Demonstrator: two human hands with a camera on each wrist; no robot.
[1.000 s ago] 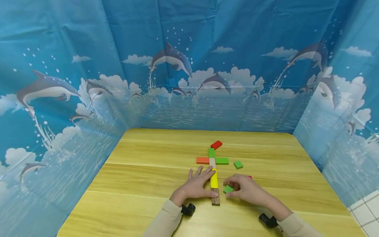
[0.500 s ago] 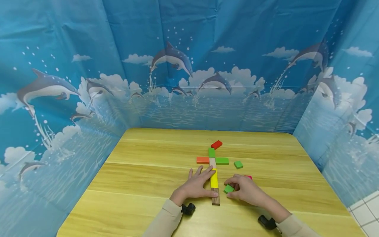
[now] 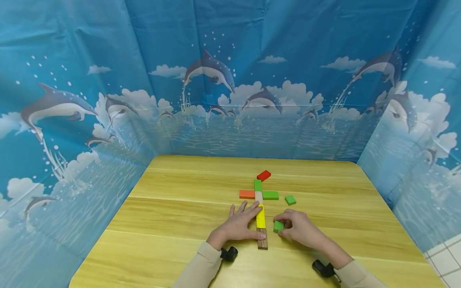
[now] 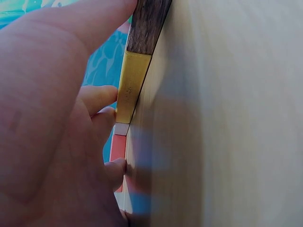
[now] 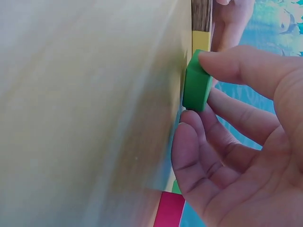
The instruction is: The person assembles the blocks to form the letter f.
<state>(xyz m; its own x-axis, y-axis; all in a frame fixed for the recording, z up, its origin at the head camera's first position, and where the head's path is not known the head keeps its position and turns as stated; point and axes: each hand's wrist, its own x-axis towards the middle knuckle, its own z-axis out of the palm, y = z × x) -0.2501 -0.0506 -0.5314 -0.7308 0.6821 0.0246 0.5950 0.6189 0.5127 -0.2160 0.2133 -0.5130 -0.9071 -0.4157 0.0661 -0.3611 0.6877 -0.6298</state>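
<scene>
My right hand (image 3: 299, 229) pinches a small green block (image 3: 278, 227) between thumb and fingers, close over the table to the right of a row of blocks. In the right wrist view the thumb lies on one edge of that green block (image 5: 196, 85). My left hand (image 3: 235, 227) has its fingers spread along the row's left side. Its fingertips touch the yellow block (image 3: 261, 219) and its thumb rests at the dark brown block (image 3: 263, 243). Farther up the row are a pale block (image 3: 259, 197) and a green block (image 3: 257, 185).
An orange block (image 3: 247, 194) and a longer green block (image 3: 270, 195) flank the pale one. A red block (image 3: 264, 175) lies slantwise beyond the row. To the right sits a loose green square (image 3: 290, 200). A pink-red block (image 5: 169, 210) is mostly hidden behind my right hand in the head view.
My right hand has turned the small green block straighter to the row and shifted slightly away from me, covering more of the pink-red block. My left hand stays in place.
</scene>
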